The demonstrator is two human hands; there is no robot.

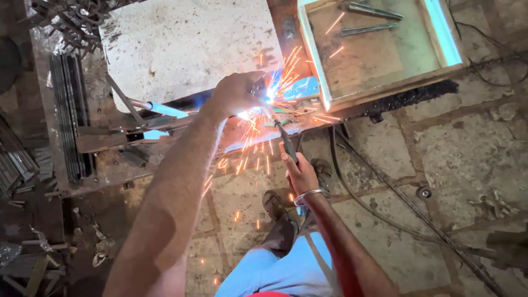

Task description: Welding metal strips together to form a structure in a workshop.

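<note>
The welding rod burns at a joint on the metal frame's near edge, where it meets the dark steel bar, and sparks shower down toward my feet; the arc is live, so I judge the weld under way and can't tell how much seam is left. My right hand is closed around the electrode holder, its cable trailing over the stone floor. My left hand is clenched beside the arc, though glare hides what it grips.
</note>
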